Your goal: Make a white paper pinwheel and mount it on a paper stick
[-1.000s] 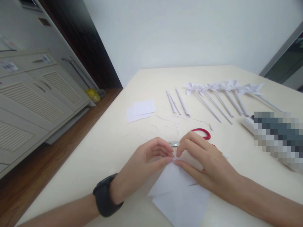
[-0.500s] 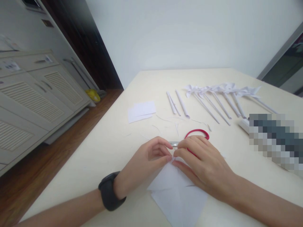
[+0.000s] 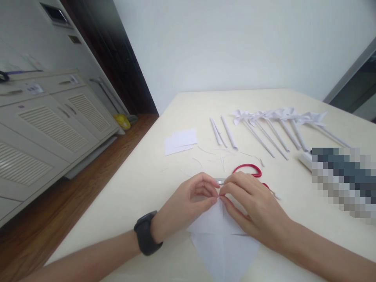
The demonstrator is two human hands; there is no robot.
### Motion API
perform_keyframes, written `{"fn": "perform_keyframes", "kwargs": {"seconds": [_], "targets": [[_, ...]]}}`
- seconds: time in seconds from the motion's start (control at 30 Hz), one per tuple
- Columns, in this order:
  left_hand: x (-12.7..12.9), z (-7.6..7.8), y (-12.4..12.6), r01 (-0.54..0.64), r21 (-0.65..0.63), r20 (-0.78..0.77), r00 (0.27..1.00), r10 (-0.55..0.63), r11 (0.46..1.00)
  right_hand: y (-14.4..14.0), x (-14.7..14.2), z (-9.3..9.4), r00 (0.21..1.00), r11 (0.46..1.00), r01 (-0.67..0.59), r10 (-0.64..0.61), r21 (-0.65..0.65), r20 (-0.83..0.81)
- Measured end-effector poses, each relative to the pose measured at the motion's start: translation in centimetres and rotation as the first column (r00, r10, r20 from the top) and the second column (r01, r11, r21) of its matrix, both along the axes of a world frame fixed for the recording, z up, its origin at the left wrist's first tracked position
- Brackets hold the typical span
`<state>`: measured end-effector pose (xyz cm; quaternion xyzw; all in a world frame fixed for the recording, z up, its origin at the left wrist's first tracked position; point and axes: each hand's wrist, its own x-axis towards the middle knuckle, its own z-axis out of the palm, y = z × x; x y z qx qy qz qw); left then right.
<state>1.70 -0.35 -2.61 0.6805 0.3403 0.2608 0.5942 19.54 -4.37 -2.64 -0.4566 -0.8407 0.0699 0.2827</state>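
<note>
The far corner of the white paper sheet (image 3: 219,231) was pinched between the two hands and hidden by their fingers, so how it was folded there could not be made out, and the sheet's near corner ran off the bottom edge of the view. The left hand (image 3: 188,203), a dark watch (image 3: 145,234) on its wrist, had thumb and forefinger closed narrow on that corner; the right hand (image 3: 252,205) met it tip to tip, its fingers likewise closed on the paper, the rest of the hand lying over the sheet on the cream surface (image 3: 141,184). The red-handled scissors (image 3: 248,170) lay just behind the right hand, which covered part of the blades and the nearer loop. Farther back lay three rolled paper sticks (image 3: 223,131), a row of finished paper pinwheels (image 3: 273,121), two small paper squares (image 3: 180,141) and thin paper trimmings (image 3: 211,154). A blurred-out patch (image 3: 343,178) at the right hid whatever lay there. No container was among them.
</note>
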Motion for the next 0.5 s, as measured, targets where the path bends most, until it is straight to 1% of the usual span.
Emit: {"fn": "perform_keyframes", "kwargs": {"seconds": [0.2,0.33,0.5], "targets": [[-0.10,0.11,-0.09,0.093,-0.081,0.012,0.996,-0.092,0.992,-0.02,0.08,-0.04,0.998,1.000,-0.002,0.003,0.016,-0.059],[-0.14,0.02,-0.36,0.110,-0.055,0.003,0.994,-0.110,0.992,-0.08,0.30,0.01,0.994,0.999,0.002,0.001,0.034,-0.110],[-0.20,-0.20,-0.63,0.098,-0.012,-0.039,0.994,-0.099,0.995,-0.09,0.60,0.03,0.984,0.998,-0.006,0.017,0.063,-0.176]]}}
